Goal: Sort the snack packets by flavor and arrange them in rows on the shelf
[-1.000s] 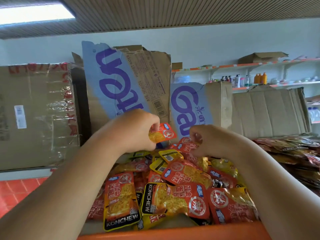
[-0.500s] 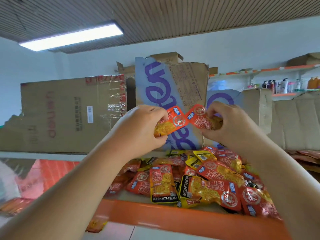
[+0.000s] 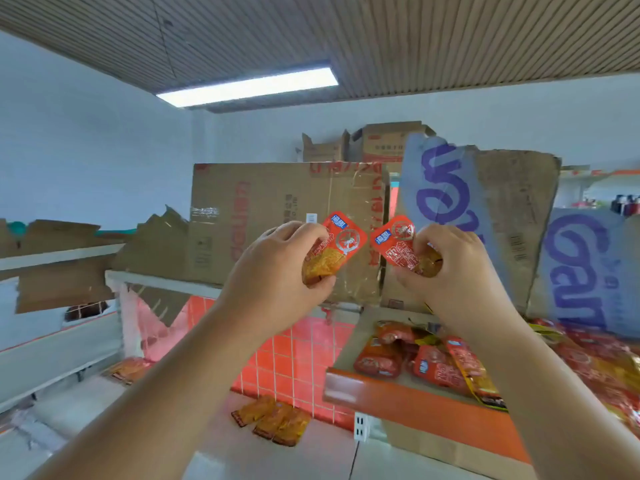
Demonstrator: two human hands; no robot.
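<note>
Two packets [image 3: 343, 240] [image 3: 394, 237]: left hand [image 3: 277, 268] grips one (right hand [image 3: 453, 271], the other).

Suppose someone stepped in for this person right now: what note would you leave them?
Left hand pinches an orange packet, held up before the cardboard.
Right hand pinches a second packet beside it.
Pile of mixed packets lies on the orange-edged shelf, lower right.
Done: a short row lies on the white ledge below.
Left: place the two held packets, then sort the pile by flavor into rows.
</note>
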